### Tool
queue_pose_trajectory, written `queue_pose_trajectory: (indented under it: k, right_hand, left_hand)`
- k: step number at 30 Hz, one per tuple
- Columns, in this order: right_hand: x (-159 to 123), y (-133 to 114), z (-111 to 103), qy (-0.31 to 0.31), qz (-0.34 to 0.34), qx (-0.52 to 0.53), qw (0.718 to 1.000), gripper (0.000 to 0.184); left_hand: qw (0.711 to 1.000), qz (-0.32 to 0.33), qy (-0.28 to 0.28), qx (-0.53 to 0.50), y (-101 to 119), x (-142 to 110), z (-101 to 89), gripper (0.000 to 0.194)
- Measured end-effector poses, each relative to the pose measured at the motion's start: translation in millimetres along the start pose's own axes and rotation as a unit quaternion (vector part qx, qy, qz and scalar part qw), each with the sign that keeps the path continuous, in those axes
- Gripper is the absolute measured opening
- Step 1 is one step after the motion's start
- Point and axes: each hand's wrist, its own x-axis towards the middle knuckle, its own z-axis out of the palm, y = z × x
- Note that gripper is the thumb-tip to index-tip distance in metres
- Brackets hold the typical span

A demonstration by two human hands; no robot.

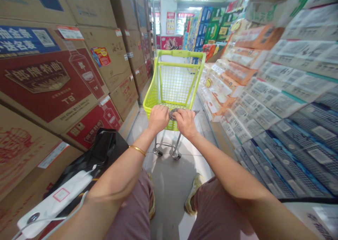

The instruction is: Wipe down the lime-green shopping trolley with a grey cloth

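A lime-green shopping cart [197,81] on metal legs with small wheels stands right in front of me. My left hand [159,118] is closed around the left part of its near handle, with a gold bracelet on the wrist. On the right part of the same handle, my right hand [185,121] has its fingers curled over. A small greyish-brown crumpled piece [173,113] shows between the two hands, and a bit of it sticks out right of my right hand. What it is, I cannot make out. The handle itself is mostly hidden under my fingers.
Stacked cardboard boxes [50,78] wall the aisle on the left. Packs of tissue paper [280,88] are piled on the right. A black bag [112,141] and a white power bank [56,199] with cables hang by my left arm. Tiled floor [166,183] runs ahead.
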Motion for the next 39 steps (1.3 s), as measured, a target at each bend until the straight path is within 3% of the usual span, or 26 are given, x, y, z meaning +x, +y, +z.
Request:
queue_pose_trajectory:
  k: [7, 12, 15, 18, 24, 26, 32, 39]
  right_hand:
    - [-13.6, 5.1, 11.5, 0.001, -0.009, -0.008, 1.000, 0.022]
    - [-49.4, 2.6, 29.0, -0.079, -0.109, -0.002, 0.991, 0.025]
    - [-63.3, 4.2, 32.7, -0.124, -0.135, 0.004, 0.983, 0.025]
    - [-58.1, 7.7, 28.4, -0.122, -0.114, 0.009, 0.986, 0.027]
    - [-19.0, 11.9, 9.7, -0.005, -0.031, -0.007, 0.999, 0.028]
    - [-11.3, 12.3, 6.3, 0.005, -0.008, -0.004, 1.000, 0.027]
    - [-17.6, 10.7, 13.0, -0.033, -0.021, 0.006, 0.999, 0.024]
    - [-48.4, 2.2, 27.7, -0.096, -0.118, 0.003, 0.988, 0.024]
  left_hand:
    - [0.998, 0.034, -0.042, -0.019, 5.5, 0.7, 10.5, 0.026]
    - [0.999, 0.023, -0.039, -0.021, 4.4, 2.0, 13.2, 0.029]
    - [0.999, 0.016, -0.040, -0.023, 4.5, 2.0, 13.0, 0.029]
    - [0.999, 0.010, -0.041, -0.022, 4.7, 1.8, 12.3, 0.029]
    - [0.999, 0.007, -0.043, -0.032, 5.3, 2.1, 12.4, 0.028]
    - [0.999, 0.008, -0.039, -0.033, 5.4, 2.0, 12.9, 0.028]
    - [0.999, 0.013, -0.036, -0.027, 4.6, 1.4, 12.4, 0.027]
    - [0.999, 0.007, -0.028, -0.036, 2.1, 2.0, 16.7, 0.029]
